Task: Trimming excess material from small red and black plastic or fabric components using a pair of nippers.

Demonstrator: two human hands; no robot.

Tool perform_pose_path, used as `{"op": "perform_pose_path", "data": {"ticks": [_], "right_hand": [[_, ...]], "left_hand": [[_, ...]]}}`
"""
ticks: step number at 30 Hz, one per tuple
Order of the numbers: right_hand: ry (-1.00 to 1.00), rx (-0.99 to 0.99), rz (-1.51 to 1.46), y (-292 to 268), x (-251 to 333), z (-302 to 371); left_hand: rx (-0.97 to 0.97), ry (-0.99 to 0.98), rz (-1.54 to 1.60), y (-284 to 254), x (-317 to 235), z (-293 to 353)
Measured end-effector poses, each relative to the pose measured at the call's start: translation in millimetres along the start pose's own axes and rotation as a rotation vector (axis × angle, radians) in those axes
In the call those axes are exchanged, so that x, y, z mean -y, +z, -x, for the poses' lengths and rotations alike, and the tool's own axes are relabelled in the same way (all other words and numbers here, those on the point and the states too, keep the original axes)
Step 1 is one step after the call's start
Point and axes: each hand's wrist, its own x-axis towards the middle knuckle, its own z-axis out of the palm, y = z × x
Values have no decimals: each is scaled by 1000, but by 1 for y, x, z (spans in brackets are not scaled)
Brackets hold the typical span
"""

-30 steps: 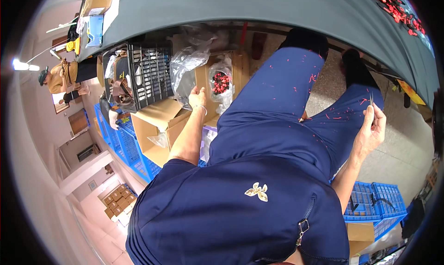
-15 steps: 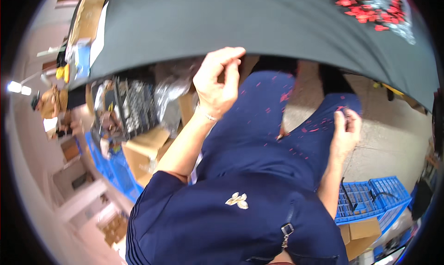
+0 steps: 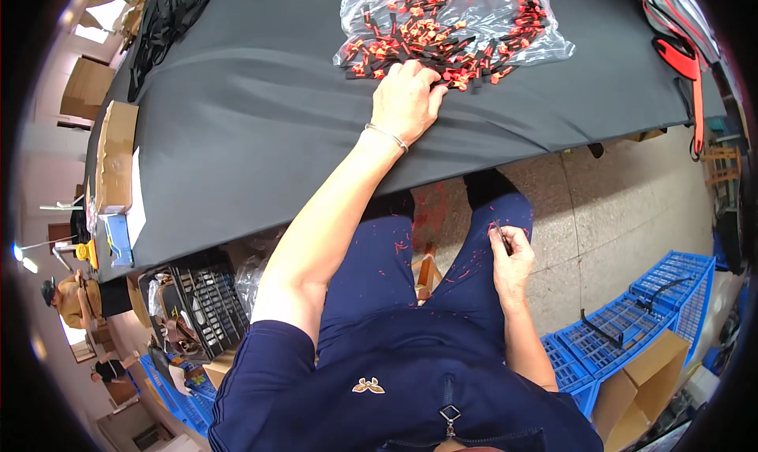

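Note:
My left hand (image 3: 404,101) reaches onto the near edge of a pile of small black strips with red-orange parts (image 3: 426,37). Its fingers curl down among the pieces, thumb close to the forefinger; what they pinch is hidden. The pile spills from a clear plastic bag (image 3: 553,48) lying on the black-covered table (image 3: 260,120). Over my right thigh my right hand (image 3: 513,266) is closed around a small dark object (image 3: 504,243), too little of which shows to name it. Tiny red scraps are scattered over my dark blue trousers (image 3: 371,255).
Black straps (image 3: 174,18) lie at the table's far left, near an open cardboard box (image 3: 117,156). A red-and-black strap (image 3: 691,81) hangs over the right edge. Blue plastic crates (image 3: 616,330) and a carton (image 3: 643,385) stand at my right. A person (image 3: 75,298) is farther left.
My left hand has gone from above my lap, beside the table edge, forward onto the pile. The view has shifted, so the bag now lies nearer the middle. My right hand stays over my thigh.

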Motion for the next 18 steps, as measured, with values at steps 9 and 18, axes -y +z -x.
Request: {"op": "perform_pose_path", "data": {"ticks": [9, 18], "right_hand": [[-5, -10, -43, -3, 2, -3], [-36, 43, -263, 25, 80, -9]], "left_hand": [[58, 28, 18, -17, 10, 18], [498, -1025, 1555, -60, -69, 97]]}}
